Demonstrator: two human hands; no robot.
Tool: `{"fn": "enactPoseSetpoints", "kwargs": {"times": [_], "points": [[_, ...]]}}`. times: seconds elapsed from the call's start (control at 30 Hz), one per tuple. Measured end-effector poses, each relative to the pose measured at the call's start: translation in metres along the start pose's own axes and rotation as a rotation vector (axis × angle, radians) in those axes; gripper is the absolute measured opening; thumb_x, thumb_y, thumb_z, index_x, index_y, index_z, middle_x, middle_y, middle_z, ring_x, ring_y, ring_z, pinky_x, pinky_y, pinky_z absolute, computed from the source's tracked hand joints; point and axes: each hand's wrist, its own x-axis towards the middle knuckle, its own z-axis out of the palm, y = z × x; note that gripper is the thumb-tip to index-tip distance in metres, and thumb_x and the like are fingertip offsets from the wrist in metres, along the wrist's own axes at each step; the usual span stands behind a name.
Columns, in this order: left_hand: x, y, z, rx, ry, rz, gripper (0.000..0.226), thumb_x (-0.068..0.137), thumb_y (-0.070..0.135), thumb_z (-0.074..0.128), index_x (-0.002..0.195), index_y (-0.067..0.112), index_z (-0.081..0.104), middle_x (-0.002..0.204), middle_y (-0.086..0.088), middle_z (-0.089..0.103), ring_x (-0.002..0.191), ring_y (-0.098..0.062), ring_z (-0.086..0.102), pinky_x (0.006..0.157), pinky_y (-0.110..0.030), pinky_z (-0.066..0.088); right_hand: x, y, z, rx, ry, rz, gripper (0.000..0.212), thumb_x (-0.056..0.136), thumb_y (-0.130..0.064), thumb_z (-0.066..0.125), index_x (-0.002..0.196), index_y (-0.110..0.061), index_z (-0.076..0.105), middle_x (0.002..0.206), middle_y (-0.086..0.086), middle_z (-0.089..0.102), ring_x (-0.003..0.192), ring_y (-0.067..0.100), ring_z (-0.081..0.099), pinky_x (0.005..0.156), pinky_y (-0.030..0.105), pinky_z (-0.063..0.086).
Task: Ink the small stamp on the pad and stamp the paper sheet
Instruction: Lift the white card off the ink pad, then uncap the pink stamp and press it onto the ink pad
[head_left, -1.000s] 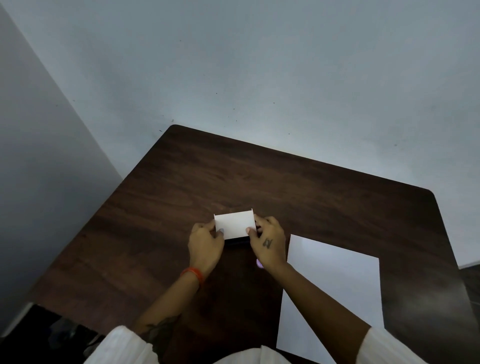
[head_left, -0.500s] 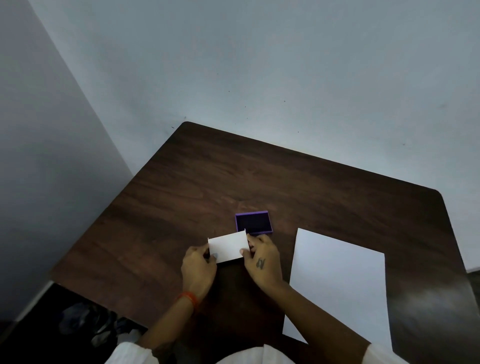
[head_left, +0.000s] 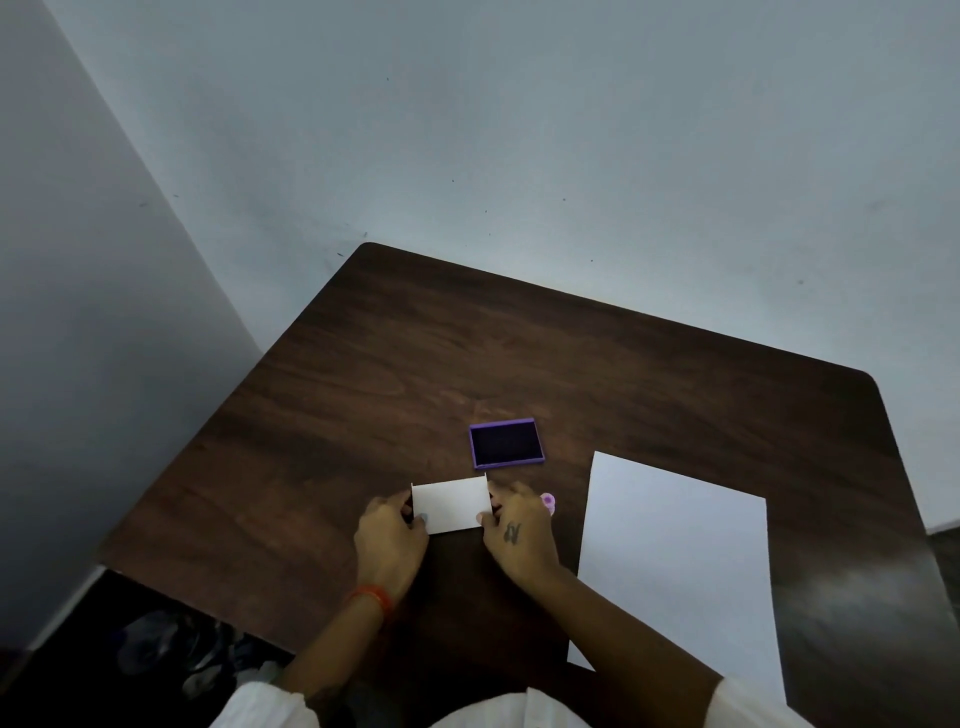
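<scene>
An open purple ink pad (head_left: 506, 443) with a dark inked face lies on the dark wooden table (head_left: 363, 374). Just in front of it, both hands hold its white lid (head_left: 451, 504) by the short ends: my left hand (head_left: 389, 535) on the left end, my right hand (head_left: 522, 535) on the right end. A small pink stamp (head_left: 548, 502) peeks out beside my right hand, mostly hidden. The white paper sheet (head_left: 675, 566) lies flat on the table to the right.
The table stands in a room corner, with walls close behind and on the left. Dark floor with some blurred things (head_left: 156, 649) shows past the table's left front edge.
The white lid has come off the ink pad and been drawn toward me, which uncovered the purple pad. Both hands moved with it. The view has shifted slightly.
</scene>
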Motion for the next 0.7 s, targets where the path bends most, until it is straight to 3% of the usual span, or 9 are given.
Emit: {"fn": "enactPoseSetpoints", "kwargs": {"times": [0.17, 0.3, 0.4, 0.5, 0.63, 0.7], "points": [[-0.001, 0.002, 0.002, -0.008, 0.026, 0.004, 0.045, 0.085, 0.017, 0.061, 0.129, 0.012, 0.049, 0.129, -0.014, 0.049, 0.108, -0.027, 0.056, 0.097, -0.042, 0.049, 0.0, -0.004, -0.005, -0.024, -0.013, -0.029, 0.044, 0.085, -0.018, 0.061, 0.127, -0.012, 0.05, 0.132, 0.008, 0.055, 0.118, 0.023, 0.054, 0.106, 0.034, 0.042], [-0.003, 0.014, 0.01, 0.029, 0.028, 0.14, 0.055, 0.084, 0.02, 0.062, 0.134, 0.023, 0.04, 0.137, -0.006, 0.04, 0.119, -0.023, 0.048, 0.099, -0.042, 0.048, 0.0, -0.002, -0.023, 0.027, 0.209, -0.105, 0.038, 0.082, -0.018, 0.064, 0.119, -0.015, 0.056, 0.122, 0.008, 0.062, 0.108, 0.02, 0.06, 0.094, 0.029, 0.048], [-0.005, 0.028, 0.021, 0.026, -0.095, 0.27, 0.06, 0.082, 0.021, 0.064, 0.135, 0.029, 0.036, 0.14, -0.001, 0.037, 0.123, -0.019, 0.044, 0.101, -0.041, 0.047, 0.001, 0.007, -0.04, 0.053, 0.321, -0.083, 0.043, 0.079, -0.022, 0.068, 0.12, -0.017, 0.056, 0.123, 0.007, 0.061, 0.106, 0.02, 0.061, 0.088, 0.025, 0.049], [-0.008, 0.043, 0.036, 0.005, -0.205, 0.374, 0.063, 0.08, 0.017, 0.067, 0.135, 0.024, 0.038, 0.139, -0.001, 0.04, 0.12, -0.018, 0.047, 0.101, -0.039, 0.047, -0.001, 0.022, -0.05, 0.097, 0.309, -0.039, 0.045, 0.076, -0.026, 0.071, 0.118, -0.017, 0.058, 0.12, 0.008, 0.062, 0.1, 0.021, 0.062, 0.078, 0.014, 0.042], [-0.01, 0.06, 0.056, -0.045, -0.274, 0.387, 0.056, 0.079, 0.012, 0.067, 0.13, 0.021, 0.046, 0.138, -0.003, 0.046, 0.12, -0.019, 0.05, 0.104, -0.037, 0.044, -0.006, 0.039, -0.045, 0.156, 0.26, 0.03, 0.035, 0.081, -0.031, 0.066, 0.111, -0.014, 0.062, 0.116, 0.01, 0.065, 0.1, 0.023, 0.062, 0.084, 0.018, 0.039], [-0.01, 0.065, 0.064, -0.054, -0.293, 0.388, 0.045, 0.081, 0.013, 0.065, 0.124, 0.019, 0.052, 0.134, -0.005, 0.05, 0.117, -0.02, 0.052, 0.104, -0.033, 0.043, -0.007, 0.044, -0.042, 0.183, 0.25, 0.045, 0.03, 0.084, -0.036, 0.061, 0.103, -0.012, 0.066, 0.109, 0.01, 0.068, 0.093, 0.019, 0.062, 0.082, 0.01, 0.038]]}}
